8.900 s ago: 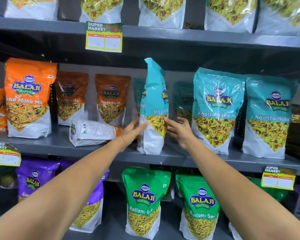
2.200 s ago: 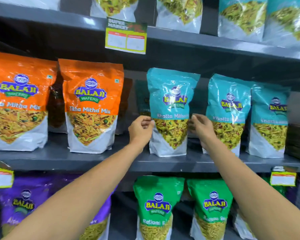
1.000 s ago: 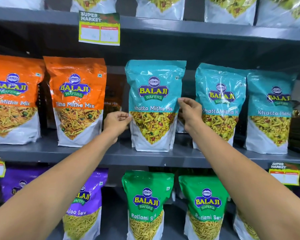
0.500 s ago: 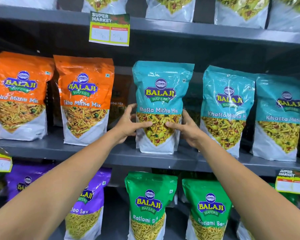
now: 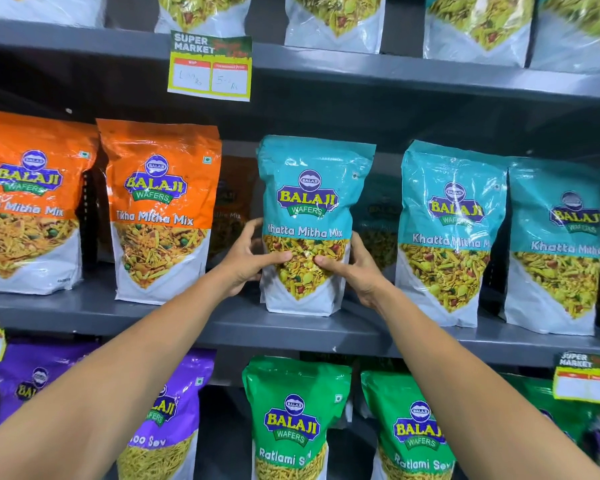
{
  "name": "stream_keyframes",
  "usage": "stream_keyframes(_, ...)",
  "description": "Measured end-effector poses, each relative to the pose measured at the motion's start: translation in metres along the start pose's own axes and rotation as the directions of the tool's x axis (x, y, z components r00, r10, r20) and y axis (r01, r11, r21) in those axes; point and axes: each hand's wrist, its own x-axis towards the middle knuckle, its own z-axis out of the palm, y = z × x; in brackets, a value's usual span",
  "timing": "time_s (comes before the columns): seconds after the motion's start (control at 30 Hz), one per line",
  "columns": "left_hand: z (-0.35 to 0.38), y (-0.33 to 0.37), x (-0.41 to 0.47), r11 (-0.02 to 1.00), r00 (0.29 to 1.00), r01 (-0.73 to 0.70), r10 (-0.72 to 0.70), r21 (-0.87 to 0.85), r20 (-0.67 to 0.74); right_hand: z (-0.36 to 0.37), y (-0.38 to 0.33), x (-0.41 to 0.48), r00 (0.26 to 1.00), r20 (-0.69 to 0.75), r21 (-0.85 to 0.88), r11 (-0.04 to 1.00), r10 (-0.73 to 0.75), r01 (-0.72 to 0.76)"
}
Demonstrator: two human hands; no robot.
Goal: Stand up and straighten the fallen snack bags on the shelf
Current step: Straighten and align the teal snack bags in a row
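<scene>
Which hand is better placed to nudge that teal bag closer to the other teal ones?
Probably the left hand: it sits on the teal bag side facing away from the neighbouring teal bags, so it can push across; the right hand blocks that gap.

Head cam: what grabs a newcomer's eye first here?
Two hands, left hand and right hand, clasp a teal Khatta Mitha Mix bag standing upright at the centre of the middle shelf. Orange Tikha Mitha Mix bags stand to its left, and a yellow price tag hangs from the shelf above.
</scene>
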Motion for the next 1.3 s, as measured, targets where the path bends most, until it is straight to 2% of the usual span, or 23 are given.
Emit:
stream_keyframes(0.2,0.003,-0.008,-0.003,0.998,0.998,-0.064,0.064,-0.004,-0.024,-0.001,0.004,0.001,1.0,0.016,0.008,1.0,0.001,-0.001)
stream_keyframes(0.33,0.009,-0.022,-0.008,0.991,0.988,-0.122,0.117,-0.045,-0.103,-0.001,0.004,-0.002,1.0,-0.004,-0.02,1.0,0.01,-0.01)
stream_keyframes(0.4,0.011,-0.026,-0.012,0.982,0.962,-0.168,0.183,0.088,-0.202,0.001,0.003,-0.01,0.998,-0.061,-0.08,0.997,-0.006,0.001)
stream_keyframes(0.47,0.011,-0.025,-0.016,0.935,0.884,-0.225,0.314,0.274,-0.345,0.004,0.004,-0.019,0.987,-0.152,-0.181,0.983,-0.045,0.017)
stream_keyframes(0.53,0.01,-0.021,-0.023,0.873,0.746,-0.279,0.459,0.399,-0.482,0.001,0.008,-0.031,0.956,-0.273,-0.306,0.952,-0.106,0.018)
stream_keyframes(0.57,0.009,-0.019,-0.025,0.839,0.687,-0.302,0.521,0.454,-0.506,-0.001,0.009,-0.036,0.928,-0.346,-0.34,0.94,-0.141,0.016)
stream_keyframes(0.63,0.012,-0.017,-0.03,0.762,0.65,-0.337,0.613,0.554,-0.448,-0.012,0.007,-0.049,0.853,-0.476,-0.391,0.92,-0.212,0.011)
stream_keyframes(0.73,0.029,-0.017,-0.039,0.715,0.693,-0.373,0.638,0.591,-0.335,-0.028,0.008,-0.071,0.805,-0.501,-0.544,0.839,-0.317,-0.008)
stream_keyframes(0.87,0.085,-0.012,-0.057,0.778,0.761,-0.425,0.584,0.463,-0.282,-0.056,0.007,-0.094,0.755,-0.469,-0.651,0.757,-0.459,0.055)
stream_keyframes(1.0,0.149,-0.001,-0.052,0.802,0.817,-0.431,0.542,0.413,-0.198,-0.106,-0.008,-0.106,0.589,-0.58,-0.667,0.743,-0.563,0.055)
stream_keyframes(1.07,0.172,0.002,-0.036,0.84,0.842,-0.388,0.491,0.379,-0.225,-0.135,-0.015,-0.1,0.563,-0.627,-0.615,0.785,-0.539,0.066)
stream_keyframes(1.13,0.194,0.0,-0.019,0.896,0.887,-0.284,0.381,0.342,-0.26,-0.162,-0.023,-0.087,0.619,-0.656,-0.54,0.841,-0.432,0.015)
stream_keyframes(1.2,0.213,-0.004,-0.006,0.929,0.911,-0.206,0.296,0.307,-0.287,-0.183,-0.027,-0.074,0.712,-0.625,-0.545,0.832,-0.32,-0.104)
stream_keyframes(1.27,0.227,-0.009,0.002,0.934,0.902,-0.198,0.293,0.298,-0.318,-0.196,-0.029,-0.069,0.802,-0.532,-0.6,0.789,-0.273,-0.13)
stream_keyframes(1.3,0.232,-0.011,0.005,0.937,0.89,-0.196,0.293,0.288,-0.349,-0.201,-0.03,-0.069,0.832,-0.496,-0.59,0.8,-0.249,-0.113)
